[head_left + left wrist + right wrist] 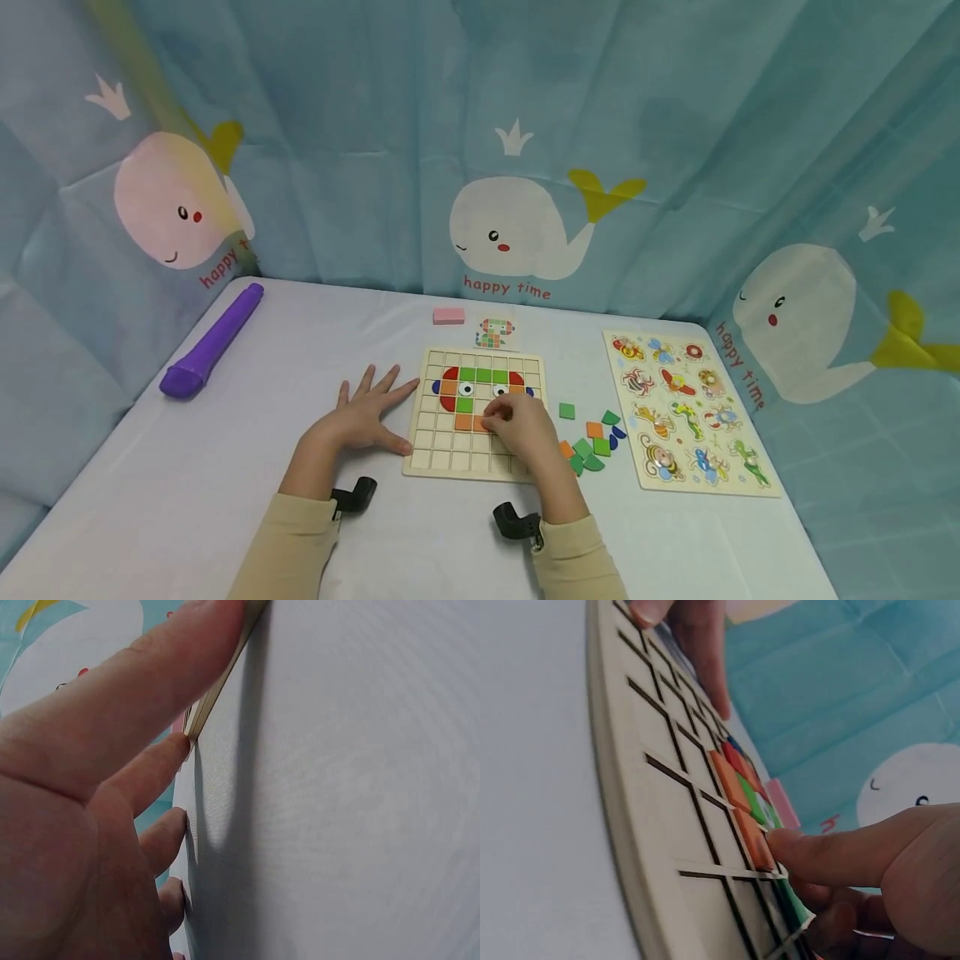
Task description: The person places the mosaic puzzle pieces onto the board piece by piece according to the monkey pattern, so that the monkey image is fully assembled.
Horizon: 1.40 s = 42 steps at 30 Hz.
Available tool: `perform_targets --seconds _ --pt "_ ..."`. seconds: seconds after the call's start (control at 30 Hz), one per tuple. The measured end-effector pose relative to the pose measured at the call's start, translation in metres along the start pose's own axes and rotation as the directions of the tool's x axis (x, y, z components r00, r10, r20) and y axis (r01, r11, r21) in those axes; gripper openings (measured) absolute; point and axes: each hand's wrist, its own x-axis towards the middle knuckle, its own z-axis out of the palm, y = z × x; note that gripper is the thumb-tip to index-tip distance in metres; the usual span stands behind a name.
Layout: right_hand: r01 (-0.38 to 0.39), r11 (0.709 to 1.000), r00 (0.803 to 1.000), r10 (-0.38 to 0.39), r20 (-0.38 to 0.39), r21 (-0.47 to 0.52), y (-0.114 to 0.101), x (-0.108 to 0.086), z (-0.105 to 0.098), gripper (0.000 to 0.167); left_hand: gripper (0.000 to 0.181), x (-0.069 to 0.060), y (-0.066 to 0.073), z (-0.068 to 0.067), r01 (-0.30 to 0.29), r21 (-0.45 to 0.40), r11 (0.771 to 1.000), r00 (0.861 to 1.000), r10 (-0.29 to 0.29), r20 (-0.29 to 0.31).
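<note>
A wooden grid board (438,460) lies on the table, bearing red, green, orange, blue and eye-printed pieces. My right hand (525,429) has its fingertips at an orange square tile (480,424), which sits beside another orange tile (463,422) in a lower row. The right wrist view shows my thumb (795,846) against the upper edge of that orange tile (754,840); the other fingers are curled and partly hidden. With fingers spread, my left hand (365,417) rests on the table, its thumb and a fingertip touching the board's left edge.
Loose green, orange and blue pieces (583,448) lie right of the board. Farther right is an insect-picture puzzle board (633,433). Behind the grid board are a pattern card (495,333) and a pink block (448,317). A purple microphone-shaped object (217,342) lies at the left.
</note>
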Motion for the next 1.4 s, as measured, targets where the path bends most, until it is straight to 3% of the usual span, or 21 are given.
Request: perform_targets --seconds 0.5,0.87,1.4 --pt "-0.032 0.998 0.999 0.032 -0.012 0.057 0.015 -0.003 -0.041 0.019 0.119 -0.003 -0.003 0.001 -0.007 -0.015 1.0 1.0 0.007 0.001" --pt "-0.09 0.994 0.992 0.095 -0.077 0.061 0.054 -0.01 -0.072 0.023 0.118 -0.003 0.0 -0.001 -0.009 -0.011 1.0 1.0 0.009 0.007" --pt "-0.224 0.969 0.972 0.23 -0.047 0.107 0.09 -0.026 -0.11 0.03 0.118 -0.001 -0.001 0.0 -0.011 -0.005 1.0 1.0 0.011 0.006"
